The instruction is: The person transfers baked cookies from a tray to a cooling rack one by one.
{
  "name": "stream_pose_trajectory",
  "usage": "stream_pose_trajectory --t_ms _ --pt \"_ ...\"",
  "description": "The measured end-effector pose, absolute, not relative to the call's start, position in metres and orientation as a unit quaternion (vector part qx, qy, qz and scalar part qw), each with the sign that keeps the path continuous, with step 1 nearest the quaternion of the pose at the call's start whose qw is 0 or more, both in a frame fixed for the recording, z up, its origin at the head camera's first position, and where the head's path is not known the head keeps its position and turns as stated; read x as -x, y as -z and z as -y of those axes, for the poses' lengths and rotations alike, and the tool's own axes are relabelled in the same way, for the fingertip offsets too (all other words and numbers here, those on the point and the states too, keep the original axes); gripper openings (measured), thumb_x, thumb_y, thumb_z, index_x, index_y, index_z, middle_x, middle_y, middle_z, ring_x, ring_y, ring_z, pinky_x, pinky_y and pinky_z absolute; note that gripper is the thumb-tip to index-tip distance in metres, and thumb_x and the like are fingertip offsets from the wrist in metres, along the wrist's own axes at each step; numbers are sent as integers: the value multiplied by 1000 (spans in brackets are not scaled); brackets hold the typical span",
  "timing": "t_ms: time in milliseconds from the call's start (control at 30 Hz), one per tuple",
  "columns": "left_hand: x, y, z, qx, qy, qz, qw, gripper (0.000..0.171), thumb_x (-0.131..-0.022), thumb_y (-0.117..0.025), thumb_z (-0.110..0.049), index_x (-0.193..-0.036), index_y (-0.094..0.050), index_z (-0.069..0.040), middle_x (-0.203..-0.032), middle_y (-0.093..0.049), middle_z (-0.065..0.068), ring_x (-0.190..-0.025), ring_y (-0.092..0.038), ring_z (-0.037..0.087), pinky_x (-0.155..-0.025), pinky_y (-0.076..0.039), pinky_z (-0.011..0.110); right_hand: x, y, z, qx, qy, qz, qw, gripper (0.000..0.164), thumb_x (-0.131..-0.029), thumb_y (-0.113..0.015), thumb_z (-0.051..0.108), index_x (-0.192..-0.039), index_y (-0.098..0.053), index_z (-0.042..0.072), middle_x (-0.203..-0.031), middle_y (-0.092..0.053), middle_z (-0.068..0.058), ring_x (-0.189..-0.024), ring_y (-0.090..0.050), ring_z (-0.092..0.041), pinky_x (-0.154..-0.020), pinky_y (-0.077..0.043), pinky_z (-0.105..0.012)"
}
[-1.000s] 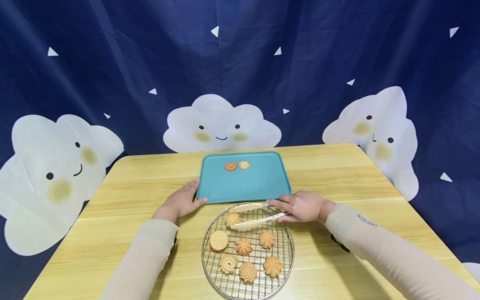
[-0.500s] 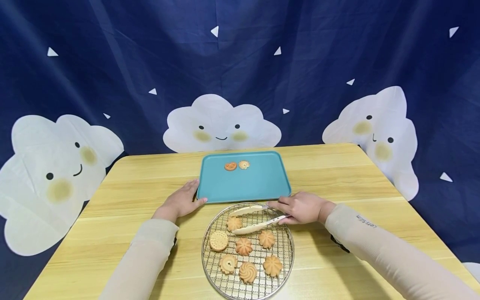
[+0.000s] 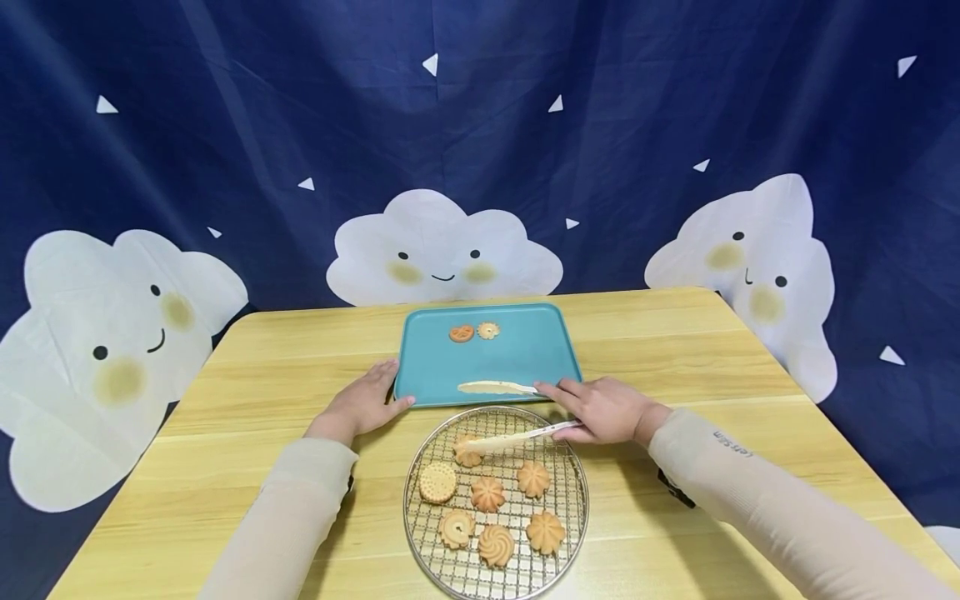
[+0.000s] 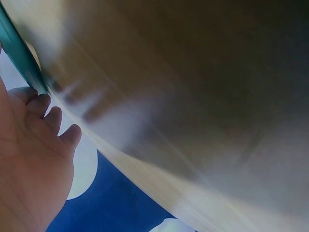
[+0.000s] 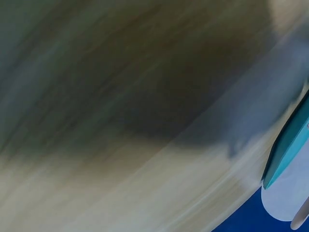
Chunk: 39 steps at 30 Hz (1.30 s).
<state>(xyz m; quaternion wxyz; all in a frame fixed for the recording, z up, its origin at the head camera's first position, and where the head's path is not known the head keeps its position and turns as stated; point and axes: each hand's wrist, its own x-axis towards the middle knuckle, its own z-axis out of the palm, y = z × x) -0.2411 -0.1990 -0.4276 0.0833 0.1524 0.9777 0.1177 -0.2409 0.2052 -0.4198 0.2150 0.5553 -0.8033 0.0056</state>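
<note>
My right hand [image 3: 606, 410] holds a pair of tongs [image 3: 497, 387] with pale tips, spread wide. One tip hangs over the front of the teal tray [image 3: 487, 362]; the other overlaps a flower-shaped cookie [image 3: 465, 452] on the round wire rack [image 3: 407, 500]. Whether that tip touches the cookie I cannot tell. At the tray's front left corner rests my left hand [image 3: 363, 402], thumb along the front edge. The left wrist view has its relaxed fingers beside the tray side [image 4: 19, 53]. Only a fingertip [image 5: 300, 218] of the right hand shows in the right wrist view.
On the tray's far part lie a brown round cookie [image 3: 461, 333] and a pale ring cookie [image 3: 488, 331]. Several more cookies sit on the rack, among them a round dotted one [image 3: 437, 482] and a swirled one [image 3: 496, 545]. A blue cloud-patterned curtain [image 3: 480, 125] hangs behind the wooden table [image 3: 675, 350].
The tongs have spread much wider: their far arm moved from over the rack to over the tray's front, while the near arm shifted up slightly. My left hand has stayed put.
</note>
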Motion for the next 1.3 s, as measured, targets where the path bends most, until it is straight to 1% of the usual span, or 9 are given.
stream_pose_trajectory --t_ms 167,300,400,600,833,967,1067,1167,1300 --pt "241 428 199 -154 -114 -978 82 81 -97 -43 -53 -150 -17 4 -155 -17 22 -141 -16 38 -113 -19 50 239 420 -200 -510 -14 836 204 75 -93 -47 60 -143 -39 4 -98 -58 -8 -46 -42 -8 -40 -43 -24" --pt "241 428 199 -157 -120 -977 78 80 -98 -43 -51 -149 -18 5 -154 -18 22 -140 -17 39 -113 -19 51 237 419 -194 -469 -22 864 181 80 -90 -53 58 -145 -36 4 -106 -59 -14 -49 -51 -14 -43 -46 -27" --pt "240 427 199 -158 -126 -976 76 80 -98 -44 -50 -149 -18 5 -154 -18 23 -140 -17 40 -113 -19 52 236 419 -189 -438 -28 884 161 83 -89 -56 58 -146 -33 3 -110 -58 -17 -53 -56 -19 -46 -49 -31" --pt "239 426 198 -157 -125 -976 79 80 -98 -43 -51 -149 -18 5 -154 -18 23 -140 -17 39 -113 -19 51 236 419 -179 -371 -57 919 119 87 -88 -57 58 -147 -30 1 -114 -56 -19 -54 -55 -20 -48 -51 -33" --pt "239 427 199 -152 -125 -977 81 81 -97 -43 -52 -150 -17 4 -154 -18 21 -141 -17 38 -113 -19 50 241 415 -166 -272 -93 955 66 93 -87 -52 65 -151 -23 5 -125 -53 -25 -66 -62 -30 -50 -53 -37" --pt "239 428 199 -152 -125 -977 79 81 -97 -43 -52 -150 -18 4 -154 -18 21 -141 -17 37 -113 -18 50 245 414 -161 -232 -103 966 47 94 -87 -52 65 -151 -22 2 -128 -50 -27 -74 -64 -35 -53 -53 -40" --pt "239 427 199 -153 -124 -977 78 81 -97 -44 -52 -150 -18 4 -154 -18 21 -141 -17 38 -113 -18 50 248 412 -158 -210 -101 972 36 96 -88 -48 66 -150 -21 -2 -133 -46 -30 -79 -64 -37 -55 -54 -41" --pt "240 427 199 -154 -124 -977 77 81 -97 -43 -52 -149 -18 5 -154 -18 22 -140 -17 38 -113 -19 50 251 412 -155 -191 -101 976 23 96 -89 -44 67 -149 -21 -3 -136 -42 -32 -77 -64 -36 -53 -53 -40" --pt "240 428 199 -155 -124 -977 78 81 -97 -43 -52 -149 -18 5 -154 -18 22 -140 -17 39 -113 -18 51 256 412 -152 -173 -98 980 17 93 -91 -41 66 -148 -23 -5 -135 -43 -34 -79 -65 -37 -52 -53 -41"
